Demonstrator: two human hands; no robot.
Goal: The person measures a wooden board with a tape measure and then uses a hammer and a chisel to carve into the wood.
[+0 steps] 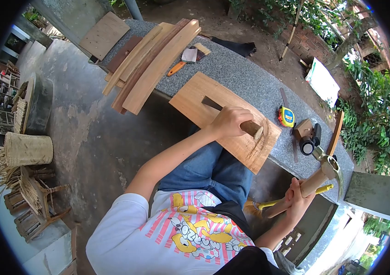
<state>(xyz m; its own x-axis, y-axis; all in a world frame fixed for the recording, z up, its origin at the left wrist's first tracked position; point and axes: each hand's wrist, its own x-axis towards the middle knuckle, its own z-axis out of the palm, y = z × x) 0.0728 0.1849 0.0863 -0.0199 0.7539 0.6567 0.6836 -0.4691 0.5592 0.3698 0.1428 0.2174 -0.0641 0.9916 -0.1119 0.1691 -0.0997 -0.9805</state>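
Note:
My left hand [234,121] is closed around the wooden handle of what looks like a chisel [252,129]. A dark flat blade-like shape [211,103] shows on the other side of the fist. Under this hand lies a flat wooden board [190,91], partly over my lap, with curved marks in its right end. My right hand [298,197] grips the wooden handle of a claw hammer [314,182], its metal head raised at the right, apart from the board. A yellow rod [323,189] passes behind the hammer handle; its full shape is hidden.
Long wooden strips [158,68] are stacked on the granite bench [254,78]. A brush [201,50] and an orange-handled scraper [176,68] lie beside them. A tape measure [286,117] and a black cylindrical object [307,145] sit on the right. A woven basket [29,150] stands far left.

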